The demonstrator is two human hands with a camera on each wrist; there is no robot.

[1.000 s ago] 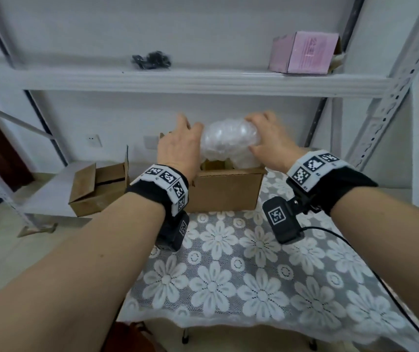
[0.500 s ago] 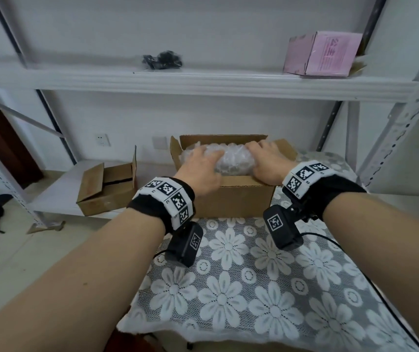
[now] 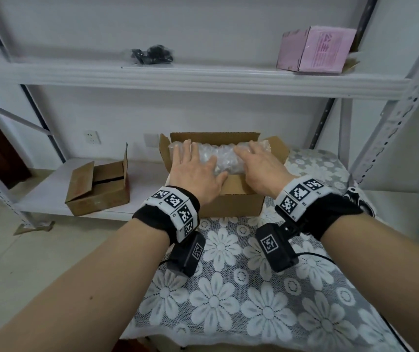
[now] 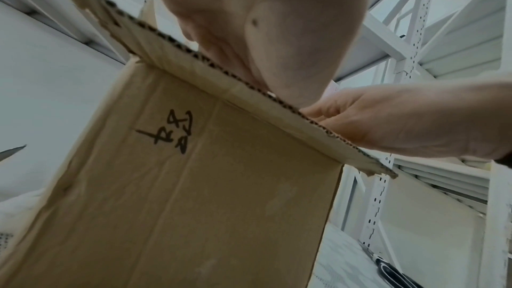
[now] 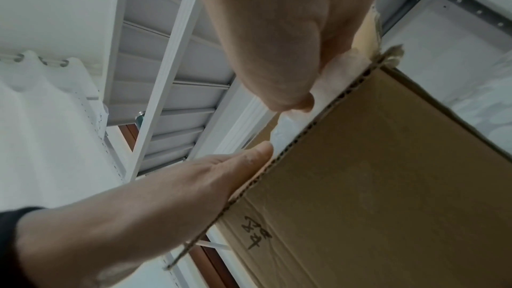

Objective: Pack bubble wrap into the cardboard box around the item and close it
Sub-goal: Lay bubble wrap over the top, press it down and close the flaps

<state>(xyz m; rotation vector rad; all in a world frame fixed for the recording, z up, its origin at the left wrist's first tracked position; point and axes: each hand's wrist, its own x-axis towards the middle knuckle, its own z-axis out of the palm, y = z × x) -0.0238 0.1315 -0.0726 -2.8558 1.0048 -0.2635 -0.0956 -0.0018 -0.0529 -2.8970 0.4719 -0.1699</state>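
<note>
A moment ago I held the bubble wrap (image 3: pixel 218 158) up over the cardboard box (image 3: pixel 231 196); now it is down inside, and my hands lie flat on top. My left hand (image 3: pixel 193 171) presses it at 9 o'clock, my right hand (image 3: pixel 261 168) at 3 o'clock, fingers straight, gripping nothing. The wrap fills the box on the table (image 3: pixel 254 301). The item is hidden under it. I think the packing is nearly done. The flaps stand open, so closing is left.
</note>
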